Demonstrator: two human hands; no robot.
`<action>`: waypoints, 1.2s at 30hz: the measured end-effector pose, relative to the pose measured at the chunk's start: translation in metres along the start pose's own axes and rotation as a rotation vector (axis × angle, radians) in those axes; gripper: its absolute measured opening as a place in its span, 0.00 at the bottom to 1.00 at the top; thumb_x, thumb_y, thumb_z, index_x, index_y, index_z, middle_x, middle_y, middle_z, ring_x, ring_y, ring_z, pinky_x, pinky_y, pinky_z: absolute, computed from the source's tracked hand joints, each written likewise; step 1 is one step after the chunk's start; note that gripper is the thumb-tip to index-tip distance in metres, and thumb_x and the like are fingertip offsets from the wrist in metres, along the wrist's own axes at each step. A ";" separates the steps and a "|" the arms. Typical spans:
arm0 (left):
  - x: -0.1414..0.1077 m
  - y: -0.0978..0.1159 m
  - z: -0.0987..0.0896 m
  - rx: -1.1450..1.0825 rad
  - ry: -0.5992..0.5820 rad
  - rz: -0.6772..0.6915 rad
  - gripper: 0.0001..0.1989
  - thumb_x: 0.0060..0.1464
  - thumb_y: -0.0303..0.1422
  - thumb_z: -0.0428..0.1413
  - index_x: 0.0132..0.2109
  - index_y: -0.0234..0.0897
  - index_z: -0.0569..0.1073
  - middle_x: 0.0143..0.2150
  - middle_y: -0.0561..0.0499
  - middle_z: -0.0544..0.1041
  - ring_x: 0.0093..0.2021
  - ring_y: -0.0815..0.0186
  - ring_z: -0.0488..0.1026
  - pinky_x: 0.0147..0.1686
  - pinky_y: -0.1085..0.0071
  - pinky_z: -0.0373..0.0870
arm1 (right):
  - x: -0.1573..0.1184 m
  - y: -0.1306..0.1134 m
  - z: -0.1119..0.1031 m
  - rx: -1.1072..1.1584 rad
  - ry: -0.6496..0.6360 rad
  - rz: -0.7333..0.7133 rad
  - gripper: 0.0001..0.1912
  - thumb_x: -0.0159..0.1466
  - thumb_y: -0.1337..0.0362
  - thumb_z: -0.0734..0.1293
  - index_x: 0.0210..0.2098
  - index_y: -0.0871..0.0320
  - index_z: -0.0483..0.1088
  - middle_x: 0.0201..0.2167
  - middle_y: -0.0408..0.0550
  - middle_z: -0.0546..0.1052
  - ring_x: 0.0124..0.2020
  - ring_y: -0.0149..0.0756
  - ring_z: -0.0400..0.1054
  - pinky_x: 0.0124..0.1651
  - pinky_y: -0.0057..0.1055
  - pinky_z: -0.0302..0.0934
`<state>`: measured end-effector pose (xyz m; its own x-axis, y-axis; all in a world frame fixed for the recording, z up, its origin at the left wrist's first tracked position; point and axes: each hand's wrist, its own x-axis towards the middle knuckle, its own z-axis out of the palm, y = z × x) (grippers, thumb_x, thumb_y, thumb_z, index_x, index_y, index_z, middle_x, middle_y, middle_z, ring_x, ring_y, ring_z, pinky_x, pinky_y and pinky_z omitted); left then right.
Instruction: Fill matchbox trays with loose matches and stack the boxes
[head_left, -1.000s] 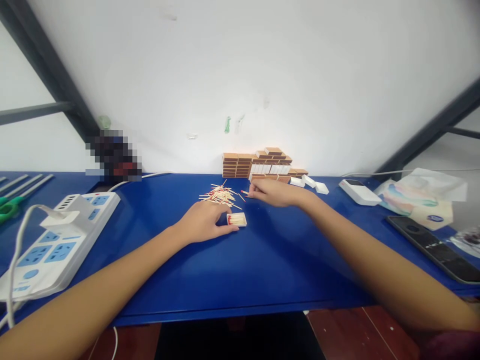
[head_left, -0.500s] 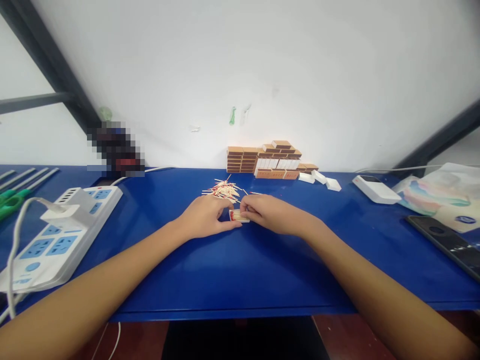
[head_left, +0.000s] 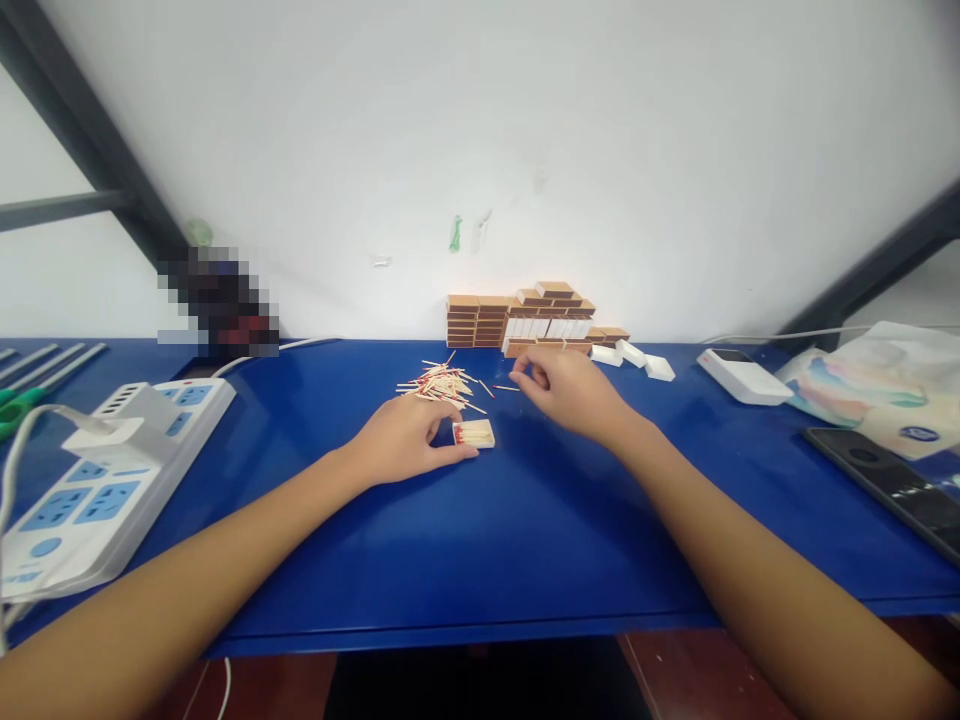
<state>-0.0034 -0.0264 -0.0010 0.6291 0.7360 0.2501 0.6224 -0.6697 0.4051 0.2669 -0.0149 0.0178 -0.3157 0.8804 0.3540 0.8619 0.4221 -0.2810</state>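
A small white matchbox tray [head_left: 484,434] holding red-headed matches lies on the blue table. My left hand [head_left: 401,437] grips its left end between thumb and fingers. Just behind that hand is a loose pile of matches [head_left: 442,383]. My right hand [head_left: 570,388] is raised to the right of the tray, thumb and index finger apart, with nothing seen between them. A single match [head_left: 505,388] lies beside its fingertips. Stacked matchboxes [head_left: 480,320] stand against the wall, partly behind my right hand.
White box pieces [head_left: 631,353] lie right of the stack. Farther right are a white device [head_left: 744,376], a dark phone [head_left: 885,485] and a tissue pack [head_left: 862,385]. A power strip [head_left: 150,480] with cables and green-handled scissors [head_left: 26,402] are at left.
My right hand has left the tray, moving up and to the right, and its fingers have parted. My left hand stays at the tray. The view has shifted slightly.
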 end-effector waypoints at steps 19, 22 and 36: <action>-0.002 0.001 0.004 0.052 0.003 -0.016 0.20 0.59 0.52 0.62 0.45 0.41 0.81 0.22 0.58 0.72 0.24 0.68 0.69 0.28 0.70 0.57 | 0.000 0.014 0.006 -0.063 -0.003 0.069 0.06 0.69 0.64 0.66 0.36 0.58 0.73 0.24 0.43 0.73 0.24 0.31 0.61 0.30 0.31 0.46; -0.003 -0.001 0.003 0.063 0.025 -0.005 0.19 0.60 0.51 0.62 0.47 0.42 0.81 0.22 0.58 0.72 0.24 0.68 0.69 0.29 0.70 0.58 | 0.001 0.018 0.006 -0.027 -0.004 0.082 0.05 0.69 0.65 0.66 0.36 0.58 0.73 0.23 0.42 0.73 0.24 0.32 0.63 0.30 0.30 0.47; -0.004 -0.010 0.006 0.093 0.095 0.034 0.19 0.61 0.51 0.61 0.49 0.42 0.81 0.22 0.58 0.73 0.23 0.67 0.70 0.29 0.70 0.60 | 0.014 0.102 -0.047 0.200 0.488 0.656 0.10 0.65 0.60 0.68 0.40 0.59 0.77 0.27 0.44 0.75 0.29 0.34 0.67 0.36 0.30 0.60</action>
<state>-0.0095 -0.0230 -0.0112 0.6065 0.7158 0.3461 0.6448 -0.6975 0.3126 0.3693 0.0306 0.0361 0.4715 0.7873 0.3972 0.7099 -0.0717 -0.7006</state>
